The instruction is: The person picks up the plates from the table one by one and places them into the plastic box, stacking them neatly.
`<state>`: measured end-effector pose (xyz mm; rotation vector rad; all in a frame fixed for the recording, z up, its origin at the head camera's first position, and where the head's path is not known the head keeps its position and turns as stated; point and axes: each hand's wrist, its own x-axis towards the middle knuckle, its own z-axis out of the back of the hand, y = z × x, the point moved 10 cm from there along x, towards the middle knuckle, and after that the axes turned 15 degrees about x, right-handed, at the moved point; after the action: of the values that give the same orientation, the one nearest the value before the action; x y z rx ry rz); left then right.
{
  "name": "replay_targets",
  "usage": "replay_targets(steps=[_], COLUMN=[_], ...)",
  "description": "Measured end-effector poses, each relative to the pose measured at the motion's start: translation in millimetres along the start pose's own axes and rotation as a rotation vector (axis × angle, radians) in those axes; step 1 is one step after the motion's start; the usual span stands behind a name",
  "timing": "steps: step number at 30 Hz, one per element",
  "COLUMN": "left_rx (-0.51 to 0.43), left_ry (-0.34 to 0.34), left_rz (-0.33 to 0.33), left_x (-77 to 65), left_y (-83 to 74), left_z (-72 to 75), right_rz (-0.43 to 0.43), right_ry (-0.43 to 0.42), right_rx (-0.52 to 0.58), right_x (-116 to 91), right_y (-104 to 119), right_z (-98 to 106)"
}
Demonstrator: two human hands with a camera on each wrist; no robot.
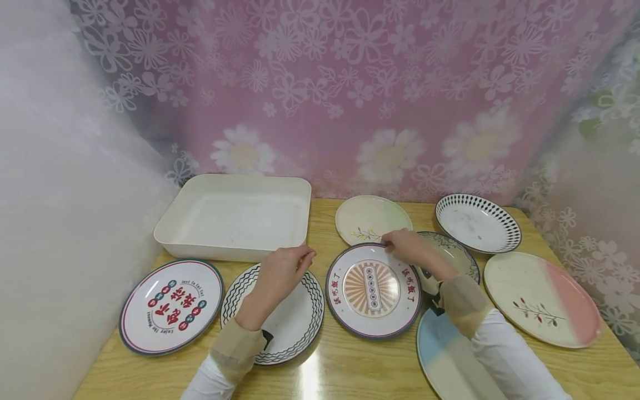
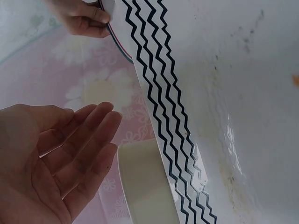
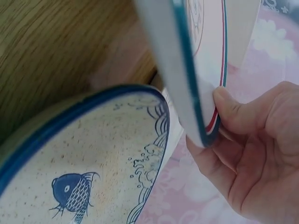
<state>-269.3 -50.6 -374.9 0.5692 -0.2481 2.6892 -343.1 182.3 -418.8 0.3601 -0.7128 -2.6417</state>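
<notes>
Sunburst plate (image 1: pixel 372 290) gripped at its far rim by the right hand (image 1: pixel 411 248).
White and round, edged in teal and red with an orange centre motif, it is over the tabletop (image 1: pixel 370 369) between the zigzag plate (image 1: pixel 299 312) and fish plate (image 3: pixel 112 154). Right hand pinches narrowly, thumb on the face, fingers behind; left hand (image 1: pixel 276 276), loosely bent, holds nothing. Rim characters read 该吃饭了, twice; central label too small to read.
</notes>
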Motion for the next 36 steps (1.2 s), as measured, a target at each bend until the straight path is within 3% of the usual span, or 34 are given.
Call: replay_targets(steps=[7, 12, 17, 22, 31, 36], left_rx=[-0.014, -0.083, -0.242, -0.389, -0.81, -0.921], left_ry=[-0.002, 0.01, 0.057, 0.162, 0.326, 0.366], left_rz=[0.019, 0.045, 0.093, 0.156, 0.224, 0.275], left_x=[-1.1, -1.9, -1.8, -1.4, -7.1, -11.8], left_y=[1.7, 2.1, 0.7, -2.7, -16.3, -18.2], left_z=[1.3, 0.1, -2.5, -10.1, -24.0, -31.2], right_rz=[0.013, -0.032, -0.063, -0.117, -0.177, -0.188], right_ry=[-0.058, -0.101, -0.169, -0.213, -0.223, -0.189], right_rx=[0.046, 0.095, 0.134, 0.226, 0.415, 0.534], right_x=[-8.6, -21.5, -31.8, -43.0, -55.6, -62.7], right_y=[-6.8, -8.6, -11.7, -17.3, -11.2, -5.8], right_z=[19.5, 38.8, 54.1, 59.7, 48.3, 32.0])
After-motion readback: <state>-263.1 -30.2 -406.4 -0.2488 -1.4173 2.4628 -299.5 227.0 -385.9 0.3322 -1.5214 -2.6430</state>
